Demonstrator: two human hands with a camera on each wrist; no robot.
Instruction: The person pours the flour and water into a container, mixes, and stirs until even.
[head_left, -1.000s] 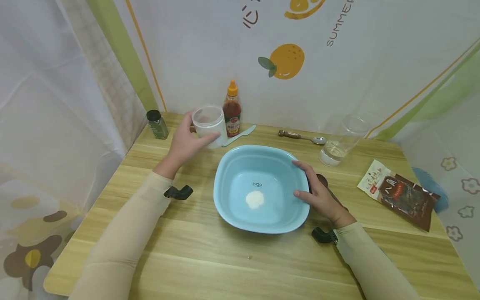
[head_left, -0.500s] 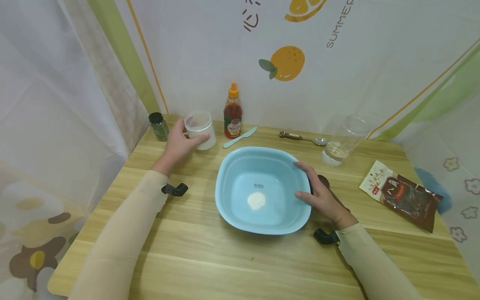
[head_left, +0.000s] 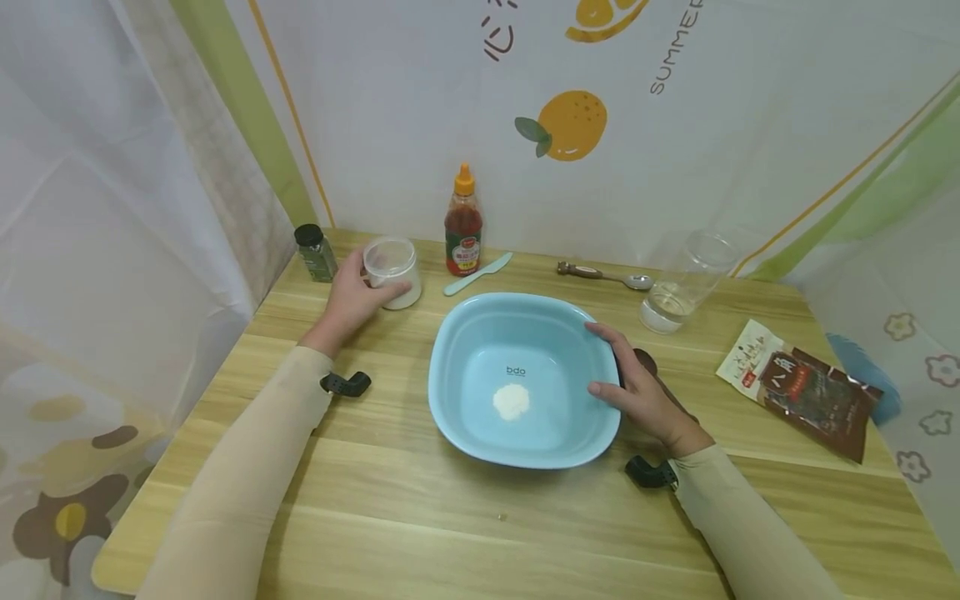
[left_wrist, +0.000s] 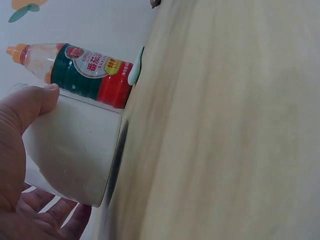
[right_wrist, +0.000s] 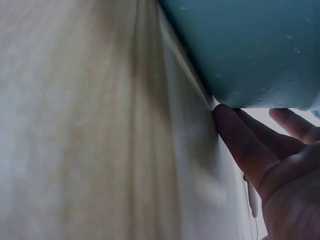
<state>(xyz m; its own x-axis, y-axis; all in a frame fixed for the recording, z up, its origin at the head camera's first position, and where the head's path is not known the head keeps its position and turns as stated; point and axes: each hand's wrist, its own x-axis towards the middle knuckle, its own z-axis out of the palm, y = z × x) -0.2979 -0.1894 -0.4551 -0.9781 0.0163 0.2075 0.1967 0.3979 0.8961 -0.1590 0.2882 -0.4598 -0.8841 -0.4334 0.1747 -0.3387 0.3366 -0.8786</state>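
Observation:
At the back left, my left hand (head_left: 354, 297) grips a clear round jar (head_left: 393, 275) of white contents, thumb on its near side and fingers behind it. In the left wrist view the jar (left_wrist: 75, 145) stands upright, its base right at the tabletop over a dark shadow strip. My right hand (head_left: 643, 392) holds the right side of a light blue basin (head_left: 447, 367), thumb over the rim and fingers along the outer wall. A small heap of white powder (head_left: 512, 402) lies on the basin's floor. Water drops dot its outer wall (right_wrist: 250, 55) in the right wrist view.
Behind stand a green-labelled spice jar (head_left: 316, 253), a ketchup bottle (head_left: 463, 229) and a pale green knife (head_left: 478, 275). A spoon (head_left: 603, 276), a tall glass with liquid (head_left: 678, 292) and a brown spice bag (head_left: 806, 392) are to the right. A dark brown utensil (head_left: 646, 361) lies behind my right hand.
My left hand has carried the jar left and down from in front of the ketchup bottle to the tabletop near the spice jar. The right hand and the basin have stayed in place.

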